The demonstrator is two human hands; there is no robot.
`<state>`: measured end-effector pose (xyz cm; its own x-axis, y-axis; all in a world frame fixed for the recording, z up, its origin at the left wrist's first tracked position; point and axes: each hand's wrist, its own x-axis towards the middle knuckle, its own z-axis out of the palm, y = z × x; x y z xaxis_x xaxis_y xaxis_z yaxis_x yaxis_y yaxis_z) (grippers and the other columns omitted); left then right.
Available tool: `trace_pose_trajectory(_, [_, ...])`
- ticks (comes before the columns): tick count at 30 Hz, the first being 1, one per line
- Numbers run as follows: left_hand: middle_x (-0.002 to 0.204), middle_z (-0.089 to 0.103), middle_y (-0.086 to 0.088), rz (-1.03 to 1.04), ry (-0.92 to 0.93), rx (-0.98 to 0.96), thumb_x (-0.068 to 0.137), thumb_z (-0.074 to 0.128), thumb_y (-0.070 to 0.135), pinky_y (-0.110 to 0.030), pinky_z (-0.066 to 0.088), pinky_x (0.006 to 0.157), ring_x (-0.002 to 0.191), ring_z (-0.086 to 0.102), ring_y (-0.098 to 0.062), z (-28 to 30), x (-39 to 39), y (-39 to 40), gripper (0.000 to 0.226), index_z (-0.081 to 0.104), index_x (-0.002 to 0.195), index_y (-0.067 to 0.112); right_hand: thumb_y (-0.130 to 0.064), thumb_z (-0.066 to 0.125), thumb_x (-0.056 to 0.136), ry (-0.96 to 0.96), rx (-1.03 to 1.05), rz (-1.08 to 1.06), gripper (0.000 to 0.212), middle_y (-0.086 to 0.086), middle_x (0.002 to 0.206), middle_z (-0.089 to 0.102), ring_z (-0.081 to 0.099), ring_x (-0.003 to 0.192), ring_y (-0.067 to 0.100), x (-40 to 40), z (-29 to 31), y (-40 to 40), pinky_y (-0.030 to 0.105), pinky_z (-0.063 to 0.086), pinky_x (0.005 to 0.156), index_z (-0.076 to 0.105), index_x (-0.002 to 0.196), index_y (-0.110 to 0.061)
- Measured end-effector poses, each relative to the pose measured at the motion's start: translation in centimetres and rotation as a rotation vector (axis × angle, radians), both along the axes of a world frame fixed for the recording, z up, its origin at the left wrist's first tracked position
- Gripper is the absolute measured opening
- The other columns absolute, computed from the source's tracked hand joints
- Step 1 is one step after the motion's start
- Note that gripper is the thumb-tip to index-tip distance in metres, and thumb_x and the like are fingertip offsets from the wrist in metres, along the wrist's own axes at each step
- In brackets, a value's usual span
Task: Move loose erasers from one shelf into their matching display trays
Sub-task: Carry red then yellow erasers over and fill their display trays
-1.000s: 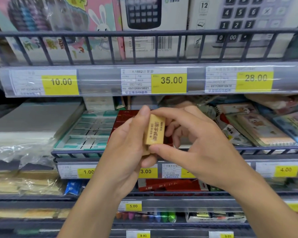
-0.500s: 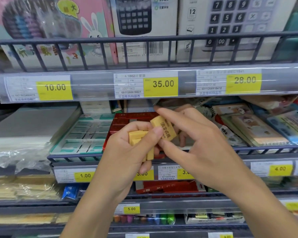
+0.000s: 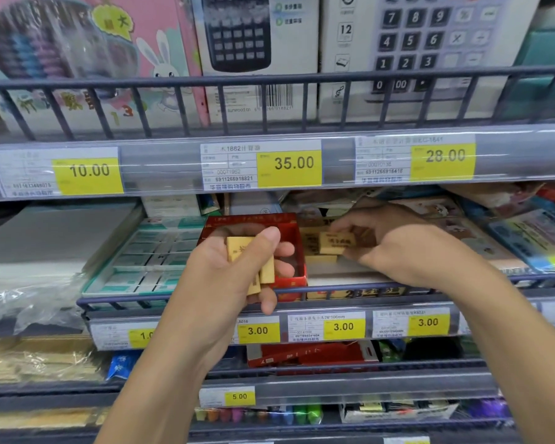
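My left hand [image 3: 225, 274] grips a small stack of yellow erasers [image 3: 253, 267] in front of the red display tray [image 3: 289, 248] on the middle shelf. My right hand [image 3: 398, 248] reaches into the shelf just right of that tray and pinches one yellow eraser [image 3: 335, 243] with dark print. That eraser sits over a few more loose yellow erasers [image 3: 318, 259] lying on the shelf. A green and white tray of erasers [image 3: 148, 254] lies to the left of the red tray.
A wire rail [image 3: 366, 291] runs along the shelf front with yellow price tags [image 3: 343, 326] below it. The upper shelf rail [image 3: 289, 161] overhangs the hands. Packaged notebooks [image 3: 494, 238] fill the right side, plastic-wrapped stock [image 3: 29, 267] the left.
My right hand has moved away from my left hand, to the right and into the shelf, carrying one eraser. My left hand keeps the remaining erasers and has lowered slightly.
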<state>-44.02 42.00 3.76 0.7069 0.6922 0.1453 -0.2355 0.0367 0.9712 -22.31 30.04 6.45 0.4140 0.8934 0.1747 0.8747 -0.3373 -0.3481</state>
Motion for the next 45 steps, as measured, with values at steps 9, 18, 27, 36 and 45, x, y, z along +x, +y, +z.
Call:
trace_pose_trajectory(9, [0.099, 0.079, -0.010, -0.034, 0.080, 0.086, 0.088, 0.062, 0.049, -0.023, 0.039, 0.034, 0.066, 0.072, -0.018, 0.2, 0.4, 0.0, 0.059, 0.056, 0.119, -0.001, -0.040, 0.077, 0.082, 0.040, -0.156, 0.084, 0.026, -0.023, 0.087, 0.055, 0.053, 0.076, -0.006, -0.1, -0.6, 2.5, 0.013, 0.039, 0.061, 0.063, 0.100, -0.052])
trace_pose_trajectory(18, [0.076, 0.076, -0.007, -0.075, 0.103, 0.059, 0.091, 0.060, 0.046, -0.019, 0.039, 0.037, 0.039, 0.054, -0.009, 0.4, 0.4, 0.0, 0.056, 0.070, 0.105, -0.007, -0.043, 0.074, 0.083, 0.021, -0.202, 0.109, 0.025, -0.020, 0.096, 0.050, 0.056, 0.093, 0.009, -0.3, -0.9, 2.4, 0.030, 0.049, 0.088, 0.070, 0.108, -0.042])
trace_pose_trajectory(27, [0.073, 0.070, -0.009, -0.076, 0.088, 0.081, 0.090, 0.066, 0.049, -0.024, 0.043, 0.037, 0.052, 0.063, -0.017, 0.6, 0.2, -0.2, 0.052, 0.064, 0.107, -0.001, -0.044, 0.074, 0.084, 0.366, 0.291, 0.425, 0.042, -0.011, 0.106, 0.068, 0.064, 0.091, 0.013, -6.2, 1.0, -0.3, 0.032, 0.053, 0.073, 0.063, 0.124, -0.040])
trace_pose_trajectory(36, [0.090, 0.079, -0.014, -0.086, 0.061, 0.042, 0.082, 0.070, 0.053, -0.028, 0.057, 0.045, 0.058, 0.072, -0.023, 0.3, -1.1, 0.4, 0.049, 0.073, 0.101, 0.007, -0.043, 0.075, 0.080, 0.092, 0.455, 0.294, 0.046, -0.019, 0.100, 0.064, 0.056, 0.097, -0.003, -8.3, 0.2, 0.1, 0.007, 0.041, 0.078, 0.064, 0.123, -0.033])
trace_pose_trajectory(45, [0.063, 0.064, -0.007, -0.046, 0.116, 0.193, 0.070, 0.086, 0.053, -0.018, 0.032, 0.036, 0.036, 0.040, -0.020, 0.2, -2.0, 1.3, 0.037, 0.080, 0.093, 0.025, -0.038, 0.076, 0.080, 0.117, 0.397, 0.326, 0.060, -0.031, 0.107, 0.053, 0.046, 0.107, -0.012, -8.3, 0.1, 0.1, 0.003, 0.032, 0.089, 0.053, 0.135, -0.042])
